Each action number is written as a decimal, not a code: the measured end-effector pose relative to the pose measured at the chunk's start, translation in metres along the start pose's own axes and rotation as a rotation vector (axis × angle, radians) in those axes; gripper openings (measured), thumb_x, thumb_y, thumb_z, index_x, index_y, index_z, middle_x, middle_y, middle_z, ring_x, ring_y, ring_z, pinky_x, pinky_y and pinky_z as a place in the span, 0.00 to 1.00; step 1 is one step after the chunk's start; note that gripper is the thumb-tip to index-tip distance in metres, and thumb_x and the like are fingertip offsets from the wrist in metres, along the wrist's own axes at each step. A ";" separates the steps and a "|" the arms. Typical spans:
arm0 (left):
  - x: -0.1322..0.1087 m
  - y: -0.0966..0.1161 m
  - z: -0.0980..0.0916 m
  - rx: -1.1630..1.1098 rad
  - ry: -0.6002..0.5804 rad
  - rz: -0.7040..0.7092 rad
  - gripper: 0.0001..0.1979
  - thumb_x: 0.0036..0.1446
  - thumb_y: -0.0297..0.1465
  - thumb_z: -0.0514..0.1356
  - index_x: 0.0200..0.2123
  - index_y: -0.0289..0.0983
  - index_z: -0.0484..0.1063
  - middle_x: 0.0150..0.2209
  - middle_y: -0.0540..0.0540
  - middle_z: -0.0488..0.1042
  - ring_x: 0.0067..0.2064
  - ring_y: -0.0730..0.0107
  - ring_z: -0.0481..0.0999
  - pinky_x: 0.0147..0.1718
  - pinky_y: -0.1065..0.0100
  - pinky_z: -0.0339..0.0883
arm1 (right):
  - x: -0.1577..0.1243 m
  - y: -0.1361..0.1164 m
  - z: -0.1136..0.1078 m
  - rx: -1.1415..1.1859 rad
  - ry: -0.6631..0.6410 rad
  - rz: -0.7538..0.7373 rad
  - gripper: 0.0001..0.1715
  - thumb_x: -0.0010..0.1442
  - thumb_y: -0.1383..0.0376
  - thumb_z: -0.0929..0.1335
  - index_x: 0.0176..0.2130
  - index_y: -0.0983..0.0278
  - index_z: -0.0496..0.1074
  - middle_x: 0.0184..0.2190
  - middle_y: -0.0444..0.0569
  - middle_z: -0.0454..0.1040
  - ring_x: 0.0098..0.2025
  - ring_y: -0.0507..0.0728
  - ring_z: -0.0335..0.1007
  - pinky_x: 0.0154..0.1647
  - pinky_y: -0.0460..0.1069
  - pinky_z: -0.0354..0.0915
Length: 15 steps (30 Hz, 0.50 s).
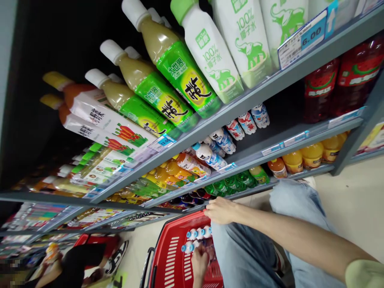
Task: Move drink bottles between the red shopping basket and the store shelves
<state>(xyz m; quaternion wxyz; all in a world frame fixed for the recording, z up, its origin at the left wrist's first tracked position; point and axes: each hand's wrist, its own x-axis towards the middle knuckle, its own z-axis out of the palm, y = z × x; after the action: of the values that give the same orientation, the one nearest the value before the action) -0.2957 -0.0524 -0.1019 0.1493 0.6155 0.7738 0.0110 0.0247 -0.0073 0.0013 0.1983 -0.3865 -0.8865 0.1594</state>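
My right hand (221, 210) is closed over the rim of a red shopping basket (168, 228), its forearm crossing above my jeans-clad knees. Inside the basket, my left hand (199, 258) has its fingers curled beside several small white bottles with light blue caps (196, 234). Whatever sits within those fingers is hidden. Dark reddish items, partly covered by the hand and my knee, lie beside the bottles. A black basket handle (147, 266) hangs at the outer left side.
Tilted in view, a grey shelf unit (258, 98) carries green-labelled juice bottles (183, 76), white coconut water bottles (210, 56) and small yogurt-drink bottles (210, 156). Orange drinks (292, 162) stand on the lowest shelf. At lower left, another person (75, 260) in black is near a red basket.
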 end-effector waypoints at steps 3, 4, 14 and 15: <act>-0.001 0.016 -0.034 -0.037 0.032 0.092 0.03 0.40 0.32 0.53 0.21 0.42 0.59 0.22 0.49 0.69 0.30 0.58 0.73 0.33 0.63 0.63 | -0.001 0.000 0.001 0.005 0.008 0.002 0.13 0.67 0.67 0.64 0.46 0.67 0.76 0.42 0.53 0.80 0.46 0.61 0.76 0.36 0.52 0.69; -0.004 0.025 -0.047 -0.050 0.052 0.144 0.04 0.40 0.32 0.53 0.22 0.42 0.58 0.22 0.49 0.67 0.29 0.59 0.71 0.32 0.64 0.62 | -0.001 0.000 0.002 0.009 0.017 -0.001 0.13 0.68 0.66 0.64 0.46 0.67 0.75 0.43 0.52 0.79 0.46 0.61 0.76 0.37 0.52 0.69; -0.066 0.141 -0.184 -0.024 0.376 0.575 0.03 0.47 0.28 0.55 0.24 0.40 0.63 0.30 0.49 0.69 0.34 0.65 0.71 0.35 0.67 0.63 | 0.001 -0.007 0.028 0.334 0.293 -0.083 0.53 0.56 0.51 0.74 0.70 0.63 0.53 0.66 0.57 0.63 0.64 0.64 0.62 0.59 0.55 0.66; -0.075 0.151 -0.196 -0.009 0.359 0.633 0.04 0.48 0.27 0.56 0.24 0.40 0.63 0.31 0.49 0.69 0.34 0.65 0.71 0.35 0.68 0.63 | 0.001 -0.007 0.028 0.372 0.329 -0.088 0.56 0.54 0.53 0.75 0.71 0.64 0.51 0.68 0.57 0.60 0.66 0.65 0.58 0.63 0.56 0.64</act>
<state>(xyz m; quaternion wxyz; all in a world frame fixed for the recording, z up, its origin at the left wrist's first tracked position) -0.1856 -0.0548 0.1316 0.0031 0.8121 0.5588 0.1681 0.0060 -0.0145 -0.0197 0.4142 -0.3253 -0.8137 0.2459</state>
